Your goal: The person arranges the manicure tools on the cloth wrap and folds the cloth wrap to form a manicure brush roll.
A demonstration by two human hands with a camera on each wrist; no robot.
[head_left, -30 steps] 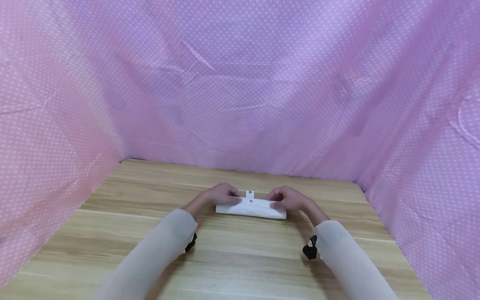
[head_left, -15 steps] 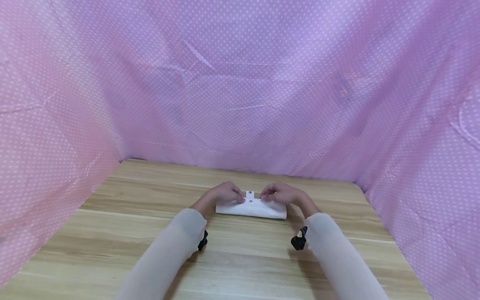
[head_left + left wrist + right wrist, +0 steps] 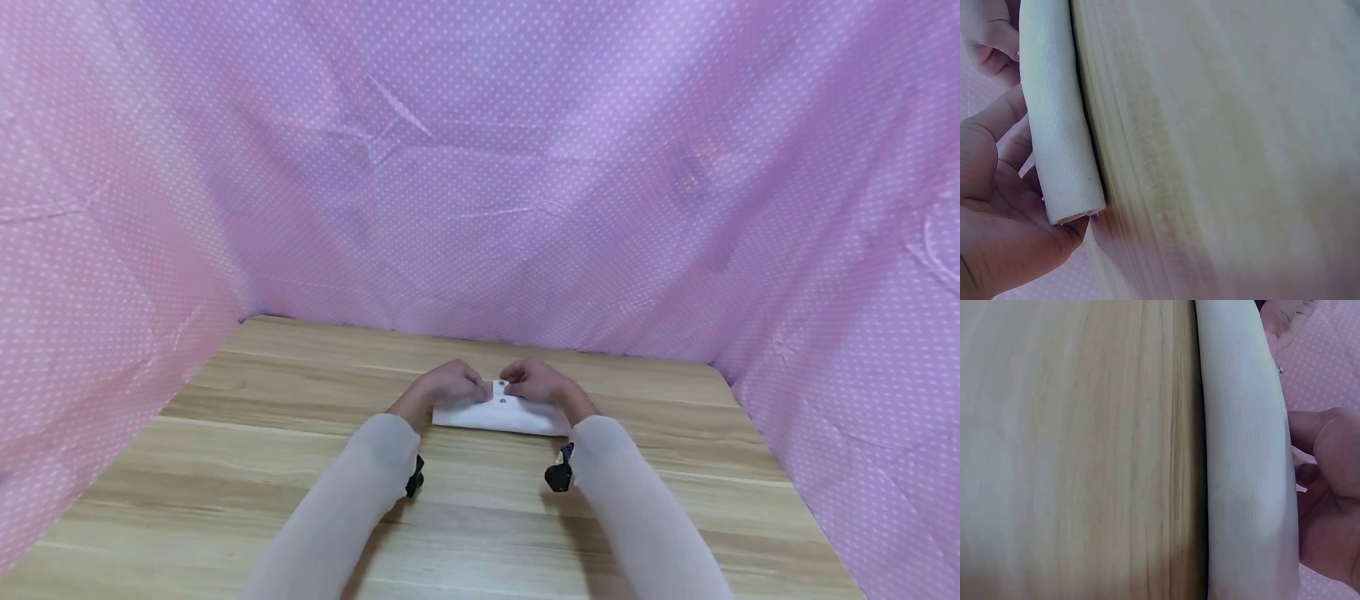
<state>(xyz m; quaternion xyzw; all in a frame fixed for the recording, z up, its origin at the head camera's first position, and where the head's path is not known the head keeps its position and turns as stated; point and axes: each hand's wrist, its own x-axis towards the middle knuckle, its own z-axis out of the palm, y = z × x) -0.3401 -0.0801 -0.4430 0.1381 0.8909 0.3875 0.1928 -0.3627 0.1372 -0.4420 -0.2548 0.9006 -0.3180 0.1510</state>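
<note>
A white ribbed cloth roll (image 3: 501,417) lies across the wooden table (image 3: 480,517), with a small snap tab (image 3: 499,387) sticking up at its far side. My left hand (image 3: 467,389) has its fingers curled over the roll just left of the tab. My right hand (image 3: 519,387) pinches at the tab from the right. The left wrist view has the roll (image 3: 1057,125) with my left hand (image 3: 991,206) cupped behind its open end. Seen from the right wrist, the roll (image 3: 1244,456) has a metal snap (image 3: 1280,369) on it, and my right hand (image 3: 1329,494) lies curled against its far side.
Pink polka-dot fabric (image 3: 480,167) walls the table in at the back and on both sides. Black wrist-camera mounts (image 3: 559,475) hang under both beige sleeves. Bare wood lies between the roll and the near edge.
Both hands have slid inward along the roll to the snap tab. The right hand moved left the most. The roll has stayed in place.
</note>
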